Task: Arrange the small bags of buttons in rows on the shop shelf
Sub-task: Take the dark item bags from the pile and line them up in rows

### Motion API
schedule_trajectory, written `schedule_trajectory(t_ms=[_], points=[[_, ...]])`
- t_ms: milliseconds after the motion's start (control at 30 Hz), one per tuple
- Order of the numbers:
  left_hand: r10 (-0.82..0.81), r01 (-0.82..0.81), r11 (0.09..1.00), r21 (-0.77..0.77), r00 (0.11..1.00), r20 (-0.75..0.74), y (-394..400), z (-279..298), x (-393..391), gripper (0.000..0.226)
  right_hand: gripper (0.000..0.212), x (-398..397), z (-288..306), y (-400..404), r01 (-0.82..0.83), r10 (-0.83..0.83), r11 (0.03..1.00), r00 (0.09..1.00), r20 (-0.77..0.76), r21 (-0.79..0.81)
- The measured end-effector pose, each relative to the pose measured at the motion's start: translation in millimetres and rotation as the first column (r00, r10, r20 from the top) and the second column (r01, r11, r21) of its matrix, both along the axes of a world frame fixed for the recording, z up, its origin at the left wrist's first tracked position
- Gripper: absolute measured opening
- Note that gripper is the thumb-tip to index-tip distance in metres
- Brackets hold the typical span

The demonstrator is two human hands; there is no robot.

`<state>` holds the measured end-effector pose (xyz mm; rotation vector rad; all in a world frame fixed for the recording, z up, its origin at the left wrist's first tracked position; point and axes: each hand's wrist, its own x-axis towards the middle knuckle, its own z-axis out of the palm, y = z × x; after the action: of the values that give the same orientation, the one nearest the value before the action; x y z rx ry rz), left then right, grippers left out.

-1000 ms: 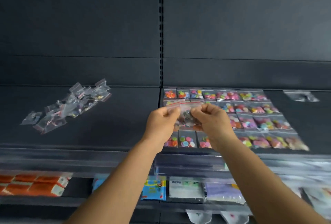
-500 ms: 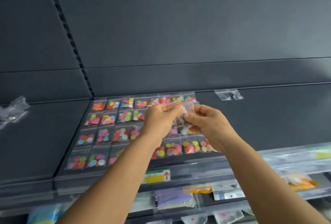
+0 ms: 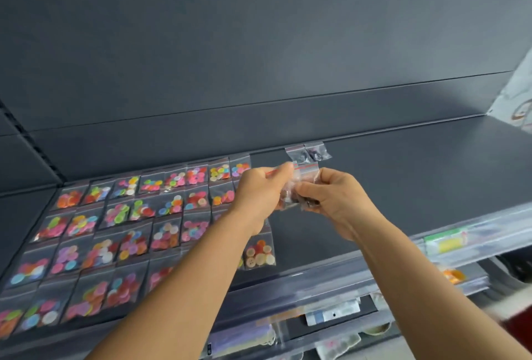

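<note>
Several clear bags of coloured buttons [image 3: 135, 224] lie in neat rows on the left part of the dark shop shelf [image 3: 403, 184]. Two small bags of dark buttons [image 3: 307, 154] sit side by side at the shelf's back edge. Above the shelf, my left hand [image 3: 259, 192] and my right hand [image 3: 334, 198] together pinch a small bunch of clear bags with dark buttons [image 3: 296, 187]. The left fingers hold the red zip strip at the top, the right fingers hold the lower part.
The shelf's clear front rail [image 3: 316, 287] carries a green and yellow price label [image 3: 444, 243]. Below it hang packets on a lower shelf [image 3: 334, 315]. A patterned panel [image 3: 518, 97] stands at the far right end. A slotted upright [image 3: 20, 129] marks the shelf's left joint.
The view has swung right: the loose pile of bags at the left has left the frame. Both hands with the held bags have moved right, toward the two dark-button bags.
</note>
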<state>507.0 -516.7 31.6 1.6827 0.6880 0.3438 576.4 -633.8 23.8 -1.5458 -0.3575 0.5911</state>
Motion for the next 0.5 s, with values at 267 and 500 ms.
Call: schedule_trajectory(t_ms=[267, 500], points=[[-0.215, 0.22, 0.971, -0.093, 0.975, 0.054, 11, -11, 34, 0.011, 0.014, 32, -1, -5, 0.284, -0.284, 0.959, 0.958, 0.043, 0.016], [-0.167, 0.172, 0.983, -0.058, 0.982, 0.092, 13, -16, 57, 0.01, 0.008, 46, -7, -2, 0.363, -0.367, 0.93, 0.929, 0.056, 0.062]])
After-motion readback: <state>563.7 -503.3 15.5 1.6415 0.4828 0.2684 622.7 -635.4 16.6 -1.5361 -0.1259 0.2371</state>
